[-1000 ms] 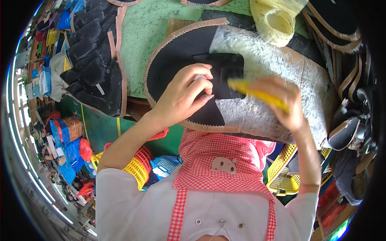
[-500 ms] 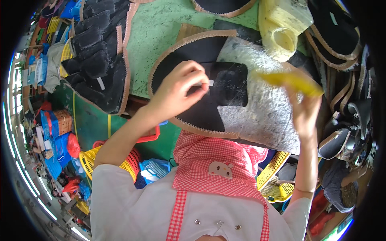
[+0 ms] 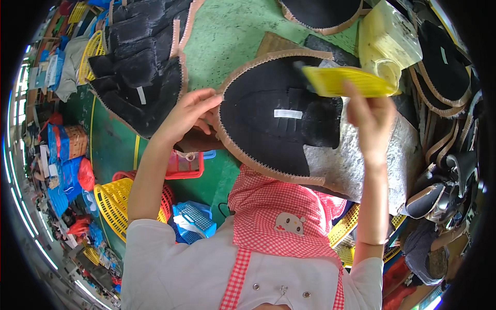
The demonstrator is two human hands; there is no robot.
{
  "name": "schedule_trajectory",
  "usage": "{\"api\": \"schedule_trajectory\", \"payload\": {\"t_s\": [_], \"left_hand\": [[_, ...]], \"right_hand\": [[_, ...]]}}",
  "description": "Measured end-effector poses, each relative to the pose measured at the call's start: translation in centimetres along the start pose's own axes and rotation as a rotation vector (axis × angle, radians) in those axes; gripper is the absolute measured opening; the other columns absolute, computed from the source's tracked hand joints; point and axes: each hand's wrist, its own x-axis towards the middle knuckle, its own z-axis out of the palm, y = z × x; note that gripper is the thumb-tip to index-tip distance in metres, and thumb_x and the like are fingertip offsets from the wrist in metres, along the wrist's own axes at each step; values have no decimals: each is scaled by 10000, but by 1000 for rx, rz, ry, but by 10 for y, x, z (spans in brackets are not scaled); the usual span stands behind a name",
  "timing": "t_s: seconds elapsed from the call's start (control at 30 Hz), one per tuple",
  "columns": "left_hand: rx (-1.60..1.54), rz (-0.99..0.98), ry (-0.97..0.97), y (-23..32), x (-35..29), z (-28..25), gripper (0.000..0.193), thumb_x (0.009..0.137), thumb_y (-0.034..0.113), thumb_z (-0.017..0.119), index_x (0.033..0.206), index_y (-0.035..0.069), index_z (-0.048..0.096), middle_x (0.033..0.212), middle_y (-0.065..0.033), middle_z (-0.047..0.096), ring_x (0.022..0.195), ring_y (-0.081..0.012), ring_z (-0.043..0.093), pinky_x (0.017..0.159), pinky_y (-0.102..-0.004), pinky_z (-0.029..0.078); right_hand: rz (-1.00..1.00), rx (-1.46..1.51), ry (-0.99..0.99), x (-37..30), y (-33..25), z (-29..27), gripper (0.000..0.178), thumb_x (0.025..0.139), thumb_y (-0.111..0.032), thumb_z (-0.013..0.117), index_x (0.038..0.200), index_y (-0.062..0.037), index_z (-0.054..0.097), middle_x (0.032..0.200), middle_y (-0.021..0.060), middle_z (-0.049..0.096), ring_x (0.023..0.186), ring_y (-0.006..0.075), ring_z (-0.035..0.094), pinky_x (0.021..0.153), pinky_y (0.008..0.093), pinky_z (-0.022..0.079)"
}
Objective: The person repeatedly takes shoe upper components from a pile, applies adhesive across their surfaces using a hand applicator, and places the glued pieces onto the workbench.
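Observation:
A black shoe upper (image 3: 253,111) with tan zigzag-stitched edging lies on a grey, rough-coated board. At its middle sits a white label (image 3: 288,114). My left hand (image 3: 192,118) is closed at the upper's left rim, fingertips on the tan edging. My right hand (image 3: 373,124) grips a yellow-handled brush (image 3: 351,81), its dark blurred end pointing left above the upper's far right part. The brush hides some of the upper and board there.
Overlapping black uppers (image 3: 137,64) lie at the far left of the green table (image 3: 227,39). A translucent yellowish container (image 3: 387,41) stands far right, beside more black uppers (image 3: 442,67). Below the table are a yellow basket (image 3: 111,206), a red crate (image 3: 183,166) and a blue basket (image 3: 195,219).
My left hand has left the upper's middle for its left rim, uncovering the label. My right hand has swung left with the brush, over the upper. The whole view has shifted slightly.

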Motion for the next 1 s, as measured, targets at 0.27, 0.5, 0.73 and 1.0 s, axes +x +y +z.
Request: {"api": "schedule_trajectory", "payload": {"t_s": [0.27, 0.5, 0.73, 1.0], "left_hand": [[-50, 96, -85, -14, 5, -6, 356, 955, 339, 547, 1102, 24, 622, 942, -30, 654, 769, -113, 639, 560, -230, 498], [-76, 150, -64, -18, 5, -5, 305, 955, 310, 562, 1028, 23, 639, 896, -4, 635, 756, -76, 604, 569, -217, 481], [-10, 217, -47, -20, 5, -2, 313, 973, 313, 514, 1029, 39, 655, 901, -8, 670, 772, -97, 641, 563, -211, 466], [59, 235, 29, -15, -2, 0, 294, 973, 291, 520, 1030, 34, 651, 871, 5, 670, 746, -87, 642, 574, -211, 467]], "right_hand": [[-404, -428, -359, -13, -34, 84, 187, 835, -94, 673, 1020, -102, 648, 846, 85, 663, 653, 266, 650, 603, 320, 527], [-641, -471, -958, -13, -11, 60, 437, 627, 41, 581, 1032, -76, 697, 1016, 79, 695, 838, 256, 684, 690, 339, 553], [-276, -384, -1031, -6, -70, 3, 189, 777, -35, 677, 956, -63, 729, 904, 96, 717, 777, 228, 701, 687, 311, 547], [-696, -494, -856, -7, -39, 67, 286, 763, -85, 688, 1042, -140, 710, 923, 43, 695, 713, 209, 672, 602, 304, 540]]}}
